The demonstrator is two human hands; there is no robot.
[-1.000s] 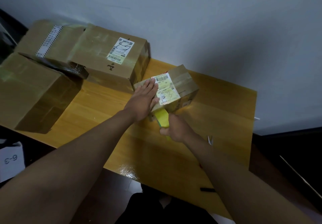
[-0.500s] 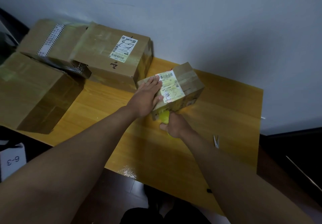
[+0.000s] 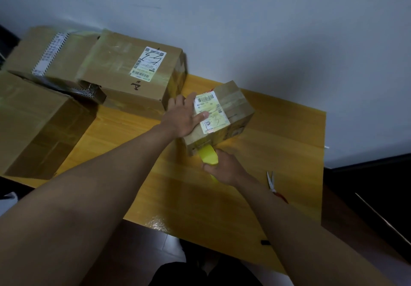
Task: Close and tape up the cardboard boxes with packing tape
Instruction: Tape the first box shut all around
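Plain pale wall (image 3: 266,30) behind; wooden table (image 3: 278,163) below. Largest, far left of small box: plain brown carton (image 3: 37,125) overhanging table edge. Behind it, flat carton (image 3: 44,52) with white printed strip. Just left of small box: labelled carton (image 3: 133,74), handwriting on sticker. Small box (image 3: 224,116), tilted, on table near middle, label uppermost. Left hand (image 3: 184,114) flat on small box top, fingers straight, pressing down. Right hand (image 3: 222,168) below small box, fingers curled round yellow tape dispenser (image 3: 209,155), its head touching small box's near face. Right of small box, apart: scissors (image 3: 272,181), red handles.
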